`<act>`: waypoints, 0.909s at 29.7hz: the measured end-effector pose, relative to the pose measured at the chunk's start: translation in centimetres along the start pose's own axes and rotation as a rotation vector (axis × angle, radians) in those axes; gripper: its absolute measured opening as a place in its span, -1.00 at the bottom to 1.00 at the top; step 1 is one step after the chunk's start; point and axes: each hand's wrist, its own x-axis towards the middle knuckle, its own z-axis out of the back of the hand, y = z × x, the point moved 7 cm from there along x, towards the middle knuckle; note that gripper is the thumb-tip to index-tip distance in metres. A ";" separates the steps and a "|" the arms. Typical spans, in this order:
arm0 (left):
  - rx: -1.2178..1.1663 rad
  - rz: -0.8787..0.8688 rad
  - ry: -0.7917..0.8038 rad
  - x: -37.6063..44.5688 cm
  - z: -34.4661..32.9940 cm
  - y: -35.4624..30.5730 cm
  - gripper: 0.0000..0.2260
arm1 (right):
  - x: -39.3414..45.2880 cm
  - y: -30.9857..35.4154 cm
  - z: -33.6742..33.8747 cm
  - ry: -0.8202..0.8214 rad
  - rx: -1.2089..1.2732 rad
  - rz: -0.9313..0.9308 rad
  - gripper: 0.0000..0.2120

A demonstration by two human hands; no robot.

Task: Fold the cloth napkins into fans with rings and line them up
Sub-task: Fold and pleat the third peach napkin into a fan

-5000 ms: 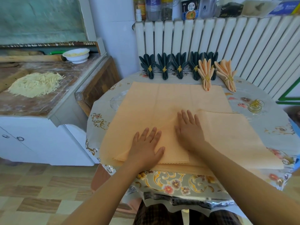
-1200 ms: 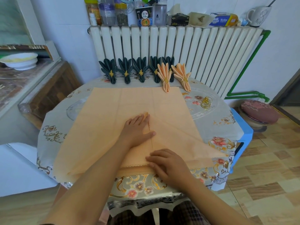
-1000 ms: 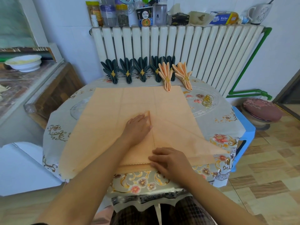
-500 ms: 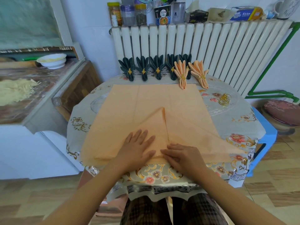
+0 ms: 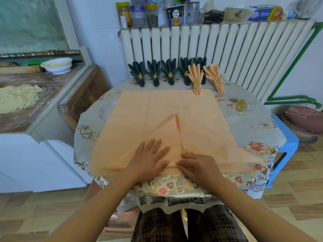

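A large peach napkin (image 5: 157, 109) lies spread on the round table (image 5: 258, 123). On top of it a second peach napkin (image 5: 167, 135) is folded into a triangle with its point away from me. My left hand (image 5: 150, 158) presses flat on the triangle's left half. My right hand (image 5: 197, 165) rests on its near edge, fingers pointing left along the centre seam. Along the table's far edge stand several dark green fan napkins (image 5: 155, 74) and two peach fan napkins (image 5: 196, 77) (image 5: 215, 78), each in a gold ring. A loose gold ring (image 5: 242, 105) lies at the right.
A white radiator (image 5: 227, 55) stands behind the table, with jars and boxes on top. A counter (image 5: 26, 109) at the left carries shredded dough and a white bowl (image 5: 57, 65). A blue stool (image 5: 286, 145) and a round cushion (image 5: 304, 119) are at the right.
Five seconds ago the upper napkin was a flat rectangle; it is folded into a triangle now. My left hand slid from the triangle's tip down to its base beside my right hand.
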 end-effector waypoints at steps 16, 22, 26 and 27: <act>-0.130 0.030 0.068 -2.9 5.5 4.9 -0.45 | 0.0 -1.2 -1.2 0.083 0.013 -0.289 -0.80; -0.069 0.039 0.102 -2.0 11.0 7.3 -0.62 | -0.2 -0.1 -0.8 -0.017 -0.015 -0.185 -0.77; -0.382 0.101 -0.107 0.6 14.9 7.9 -0.81 | -0.1 0.1 -1.0 -0.026 -0.075 -0.211 -0.76; -0.493 0.135 -0.164 1.2 15.1 8.1 -0.85 | -0.1 0.3 -1.1 -0.027 -0.084 -0.225 -0.75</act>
